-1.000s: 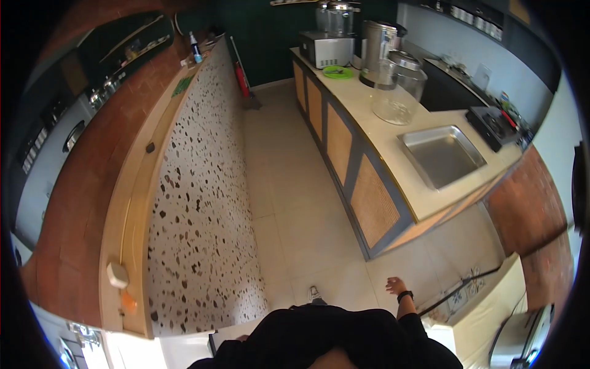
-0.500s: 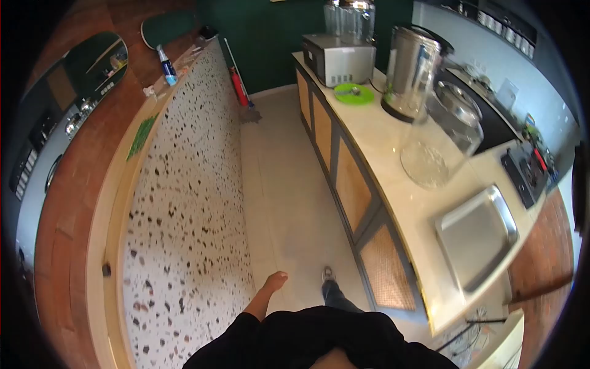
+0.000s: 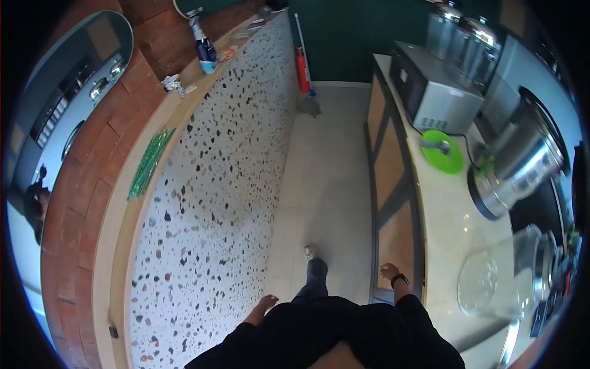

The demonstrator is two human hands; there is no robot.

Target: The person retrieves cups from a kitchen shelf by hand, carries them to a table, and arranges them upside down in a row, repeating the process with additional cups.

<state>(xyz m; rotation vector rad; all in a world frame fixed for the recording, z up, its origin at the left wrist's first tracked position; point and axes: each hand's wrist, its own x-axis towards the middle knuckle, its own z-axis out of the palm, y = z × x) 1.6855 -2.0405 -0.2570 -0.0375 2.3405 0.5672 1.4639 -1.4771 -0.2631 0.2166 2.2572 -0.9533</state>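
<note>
Low in the view, my left hand (image 3: 266, 302) hangs beside the speckled terrazzo half wall (image 3: 215, 215). Its fingers look loosely curled, with nothing seen in them. My right hand (image 3: 389, 270), a dark band on its wrist, is by the cabinet doors under the counter (image 3: 439, 246). Its fingers are curled in too, and no object shows there. On the counter are a green plate (image 3: 452, 161) with a metal utensil on it, a steel urn (image 3: 522, 160) and a clear glass jar (image 3: 478, 283) with a metal lid.
A microwave-like steel appliance (image 3: 452, 101) carries glass dispensers (image 3: 470, 46). The wooden ledge (image 3: 120, 258) holds green-wrapped sticks (image 3: 150, 163) and a spray bottle (image 3: 206, 52). At the aisle's far end stands a red fire extinguisher (image 3: 302, 71). Tiled floor (image 3: 326, 166) runs between wall and counter.
My view has moved forward along the aisle and turned left. The plate and spray bottle look nearer. My right hand has come into view, and my left hand sits lower, closer to my body.
</note>
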